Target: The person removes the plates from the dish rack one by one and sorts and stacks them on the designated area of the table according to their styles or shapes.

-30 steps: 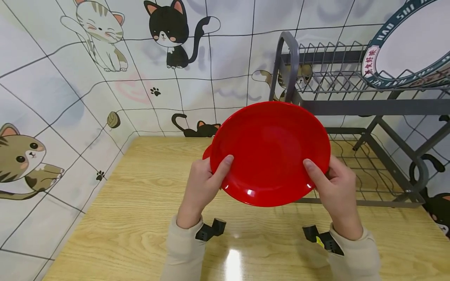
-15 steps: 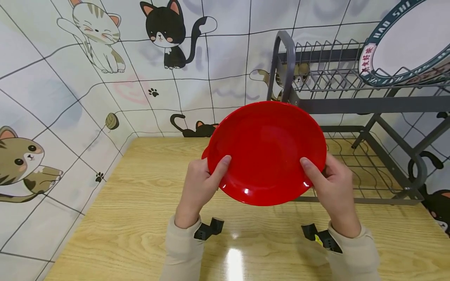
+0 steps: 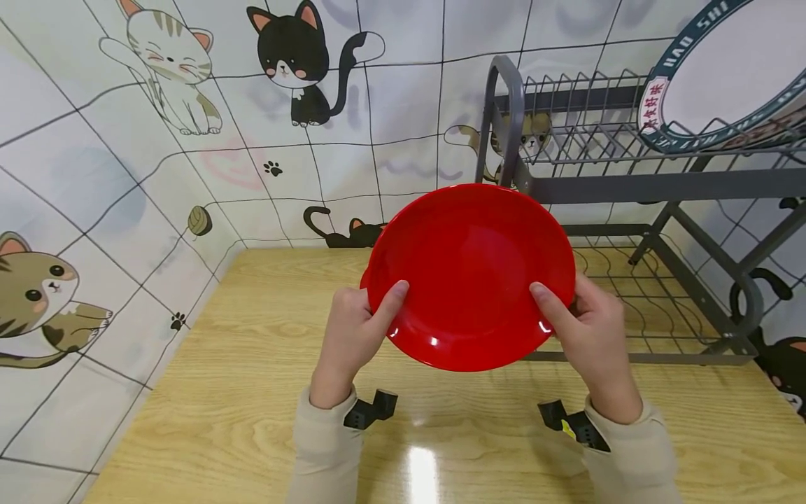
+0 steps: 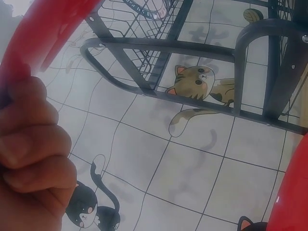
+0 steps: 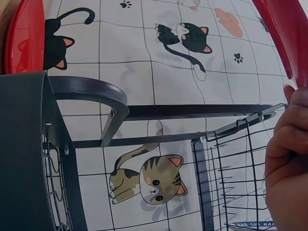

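A shiny red round plate (image 3: 472,273) is held up above the wooden table, tilted with its inner face towards me. My left hand (image 3: 349,336) grips its lower left rim, thumb on the inner face and fingers behind. On the opposite side my right hand (image 3: 595,329) grips the rim the same way. A sliver of another red edge (image 3: 364,278) peeks out behind the plate's left side; the rest of it is hidden. In the left wrist view, curled fingers (image 4: 38,139) lie against red material (image 4: 43,33).
A grey metal dish rack (image 3: 630,189) with two wire tiers stands at the back right, partly behind the plate. On its upper tier leans a white plate with a dark green lettered rim (image 3: 655,105). Tiled walls with cat drawings (image 3: 292,63) bound the wooden table (image 3: 252,392).
The red plate and both hands have shifted slightly to the left in the head view. Less of the red edge behind the plate shows now. Both grips stay the same.
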### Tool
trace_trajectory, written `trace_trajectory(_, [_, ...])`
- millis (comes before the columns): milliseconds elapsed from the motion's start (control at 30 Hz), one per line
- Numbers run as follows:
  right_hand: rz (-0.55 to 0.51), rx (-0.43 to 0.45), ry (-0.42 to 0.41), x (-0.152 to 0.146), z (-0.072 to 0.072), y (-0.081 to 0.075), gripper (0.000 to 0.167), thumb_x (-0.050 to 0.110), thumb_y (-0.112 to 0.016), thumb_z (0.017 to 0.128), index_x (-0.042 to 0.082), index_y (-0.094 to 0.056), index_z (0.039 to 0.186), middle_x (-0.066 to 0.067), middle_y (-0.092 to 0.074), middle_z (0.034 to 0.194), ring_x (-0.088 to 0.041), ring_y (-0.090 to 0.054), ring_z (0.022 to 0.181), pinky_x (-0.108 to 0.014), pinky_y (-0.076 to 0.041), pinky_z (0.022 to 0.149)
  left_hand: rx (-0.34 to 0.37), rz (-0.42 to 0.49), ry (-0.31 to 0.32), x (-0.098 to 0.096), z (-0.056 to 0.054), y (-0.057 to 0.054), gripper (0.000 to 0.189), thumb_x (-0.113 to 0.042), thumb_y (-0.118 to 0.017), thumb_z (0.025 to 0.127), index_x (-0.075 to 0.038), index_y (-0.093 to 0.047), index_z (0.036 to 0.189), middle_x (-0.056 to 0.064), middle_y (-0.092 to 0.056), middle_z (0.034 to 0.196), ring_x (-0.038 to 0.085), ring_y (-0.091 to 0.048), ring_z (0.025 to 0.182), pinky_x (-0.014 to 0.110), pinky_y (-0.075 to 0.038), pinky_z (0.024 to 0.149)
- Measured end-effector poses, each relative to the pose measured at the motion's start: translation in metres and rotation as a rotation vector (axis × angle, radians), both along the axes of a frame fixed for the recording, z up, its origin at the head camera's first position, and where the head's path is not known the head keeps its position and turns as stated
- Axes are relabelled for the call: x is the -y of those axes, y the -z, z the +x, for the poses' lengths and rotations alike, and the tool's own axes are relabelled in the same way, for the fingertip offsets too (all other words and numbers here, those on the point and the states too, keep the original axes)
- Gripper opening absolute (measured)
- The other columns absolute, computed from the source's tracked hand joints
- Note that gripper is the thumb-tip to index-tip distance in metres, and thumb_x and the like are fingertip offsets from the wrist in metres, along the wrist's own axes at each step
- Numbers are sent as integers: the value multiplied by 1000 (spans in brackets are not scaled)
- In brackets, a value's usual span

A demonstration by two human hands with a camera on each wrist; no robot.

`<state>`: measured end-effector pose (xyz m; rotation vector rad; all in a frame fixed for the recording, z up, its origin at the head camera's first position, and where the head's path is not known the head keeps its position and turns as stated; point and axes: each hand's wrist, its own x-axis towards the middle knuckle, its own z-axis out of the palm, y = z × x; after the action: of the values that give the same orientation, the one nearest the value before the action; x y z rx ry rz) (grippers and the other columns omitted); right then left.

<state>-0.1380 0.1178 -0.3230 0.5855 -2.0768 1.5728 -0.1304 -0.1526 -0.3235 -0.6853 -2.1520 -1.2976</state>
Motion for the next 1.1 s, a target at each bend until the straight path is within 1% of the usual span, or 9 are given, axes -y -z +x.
trace_trajectory(167, [16, 1, 4, 0, -1, 2, 28, 0, -60, 83, 0, -58, 111, 2, -64, 86, -15, -58, 58, -25, -51, 51, 15, 15, 15, 0, 1, 1, 29, -20, -53, 90, -7, -67, 67, -2, -63, 61, 3, -56, 51, 24, -46, 41])
trace_trajectory(300, [20, -21, -9, 0, -2, 4, 29, -1, -60, 82, 0, -58, 110, 1, -64, 85, -14, -57, 55, -24, -51, 50, 36, 30, 1, 0, 1, 0, 26, -15, -53, 89, -6, -68, 70, 0, -65, 63, 5, -57, 52, 25, -48, 44])
trace_trajectory(400, [23, -38, -29, 1, -4, 5, 29, -3, -60, 81, -1, -58, 109, 0, -65, 85, -14, -56, 54, -24, -51, 50, 45, 35, -19, -3, 8, -10, 24, -8, -53, 88, -2, -67, 69, 5, -64, 62, 9, -58, 51, 25, -48, 45])
trace_trajectory(533, [32, -23, -51, 1, -4, 4, 28, -3, -60, 81, -1, -58, 109, 0, -64, 84, -14, -56, 53, -24, -50, 49, 67, 87, -7, -2, 8, -9, 28, -13, -51, 90, -2, -66, 69, 5, -64, 62, 10, -60, 53, 27, -49, 45])
trace_trajectory(633, [37, -1, -64, 1, -2, 4, 29, -1, -60, 82, 1, -57, 111, 0, -64, 84, -15, -54, 53, -23, -49, 47, 94, 139, 6, 3, 1, 0, 34, -24, -49, 91, -6, -67, 69, 0, -64, 62, 10, -58, 51, 29, -47, 41])
trace_trajectory(733, [53, 8, -65, 2, -2, 5, 31, 0, -60, 82, 2, -56, 113, 1, -63, 86, -15, -53, 54, -23, -49, 47, 136, 172, 4, 4, 2, -1, 36, -25, -48, 92, -6, -66, 68, 1, -64, 62, 13, -56, 49, 30, -46, 39])
trace_trajectory(867, [89, 11, -58, 3, -1, 6, 34, 2, -61, 82, 5, -57, 115, 3, -64, 88, -14, -56, 59, -23, -50, 48, 184, 208, 7, 6, 3, -3, 32, -24, -49, 91, -4, -68, 75, 4, -66, 69, 15, -62, 58, 33, -51, 47])
trace_trajectory(1000, [126, -22, -58, 5, 1, 5, 35, 3, -66, 79, 6, -59, 113, 1, -66, 84, -12, -58, 65, -21, -48, 48, 204, 223, -31, 9, 3, -3, 30, -25, -50, 91, -5, -68, 78, 5, -67, 72, 15, -63, 62, 35, -52, 51])
trace_trajectory(1100, [147, -62, -63, 5, 1, 6, 32, 3, -69, 76, 6, -62, 107, 1, -66, 77, -10, -56, 63, -19, -44, 45, 209, 236, -67, 10, 3, -3, 31, -27, -51, 91, -6, -67, 76, 5, -66, 71, 15, -62, 62, 35, -52, 51])
